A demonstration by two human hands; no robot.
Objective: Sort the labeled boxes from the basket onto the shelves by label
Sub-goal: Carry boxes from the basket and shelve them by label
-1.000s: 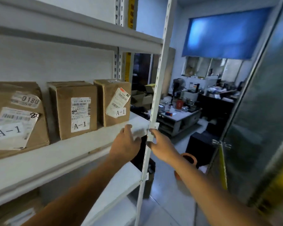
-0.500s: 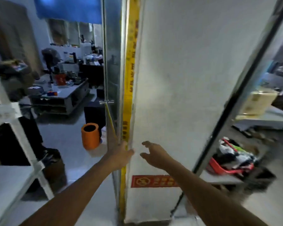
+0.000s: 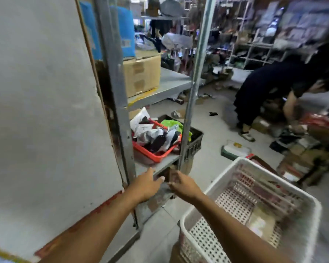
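Observation:
A white perforated basket (image 3: 213, 194) stands at the lower right, with a brown box (image 3: 262, 221) lying on its floor. My left hand (image 3: 147, 184) and my right hand (image 3: 180, 184) reach forward side by side, just left of the basket's near corner. Both hold nothing and their fingers are loosely extended. They hover in front of the lower edge of a grey metal shelf unit (image 3: 167, 88). The view is blurred by motion.
A white pillar (image 3: 46, 111) fills the left. The metal shelving holds a cardboard carton (image 3: 141, 74) above and a red tray (image 3: 152, 154) of bags below. A person in dark clothes (image 3: 270, 88) bends over at the right among boxes on the floor.
My view has swung right, from the white shelf with the A-1 boxes, past the pillar, to the basket. My hands have left the shelf post and stay empty.

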